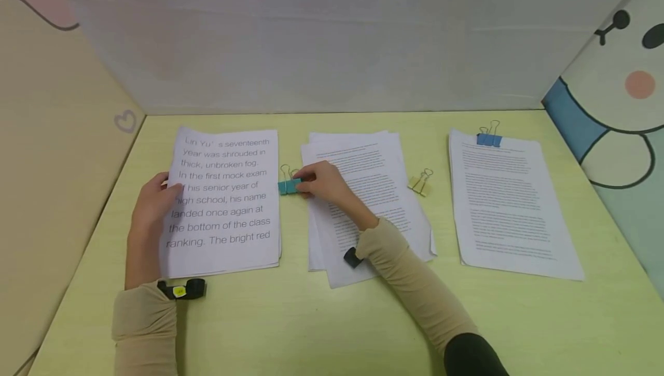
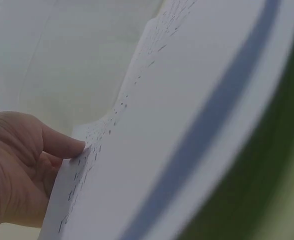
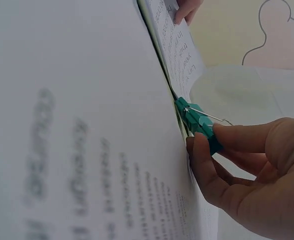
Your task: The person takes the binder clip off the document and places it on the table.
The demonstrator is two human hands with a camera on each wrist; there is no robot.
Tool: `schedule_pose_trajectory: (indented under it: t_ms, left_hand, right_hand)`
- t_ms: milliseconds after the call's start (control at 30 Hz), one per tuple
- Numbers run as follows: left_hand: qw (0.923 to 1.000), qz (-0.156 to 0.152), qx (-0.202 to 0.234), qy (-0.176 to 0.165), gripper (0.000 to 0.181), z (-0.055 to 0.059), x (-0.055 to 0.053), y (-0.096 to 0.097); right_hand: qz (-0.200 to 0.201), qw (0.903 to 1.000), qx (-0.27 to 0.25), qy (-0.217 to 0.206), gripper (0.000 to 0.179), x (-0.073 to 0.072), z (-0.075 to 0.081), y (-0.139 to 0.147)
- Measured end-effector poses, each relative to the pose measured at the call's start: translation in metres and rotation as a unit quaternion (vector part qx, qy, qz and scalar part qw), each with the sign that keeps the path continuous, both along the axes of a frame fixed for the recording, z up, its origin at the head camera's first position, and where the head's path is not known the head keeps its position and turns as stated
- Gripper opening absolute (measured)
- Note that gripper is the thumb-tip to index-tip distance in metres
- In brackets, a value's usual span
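Note:
My left hand (image 1: 151,206) pinches the left edge of a large-print paper stack (image 1: 223,249), thumb on top and fingers underneath. In the left wrist view the thumb (image 2: 67,145) lies on the sheet, and the fingers are partly hidden. A teal binder clip (image 1: 288,186) is at the stack's right edge, between it and the middle papers. My right hand (image 1: 324,183) pinches this clip's right end between thumb and fingers. Its wire handles point away toward the back. From the head view I cannot tell whether the clip bites on the sheets.
Loose, unevenly fanned papers (image 1: 363,174) lie under my right forearm. Beside them is a yellow binder clip (image 1: 419,184). Farther right, a paper stack (image 1: 508,203) carries a blue binder clip (image 1: 489,138) on its top edge. A pale wall (image 1: 332,47) stands behind the table.

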State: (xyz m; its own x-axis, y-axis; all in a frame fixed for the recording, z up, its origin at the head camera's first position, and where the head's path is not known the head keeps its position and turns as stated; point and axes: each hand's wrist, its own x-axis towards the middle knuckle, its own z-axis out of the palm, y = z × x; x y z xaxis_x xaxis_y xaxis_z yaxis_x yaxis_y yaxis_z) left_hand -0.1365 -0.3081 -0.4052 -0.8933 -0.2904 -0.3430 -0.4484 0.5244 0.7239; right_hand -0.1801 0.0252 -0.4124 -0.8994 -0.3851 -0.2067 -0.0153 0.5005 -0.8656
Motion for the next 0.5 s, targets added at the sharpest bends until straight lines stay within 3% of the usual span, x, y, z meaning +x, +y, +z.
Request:
schedule_pose_trajectory:
  t_ms: [200, 500]
  left_hand:
    - [0.9999, -0.003, -0.009, -0.008, 0.057, -0.0019, -0.0008, -0.0001]
    - [0.9992, 0.009, -0.034, -0.017, 0.061, 0.0008, -0.0008, 0.0009]
  right_hand:
    - [0.034, 0.9962, 0.056, 0.058, 0.02, -0.0009, -0.0006, -0.0012]
    - [0.045, 0.9955, 0.057, 0.061, 0.019, -0.0014, 0.0005, 0.0002]
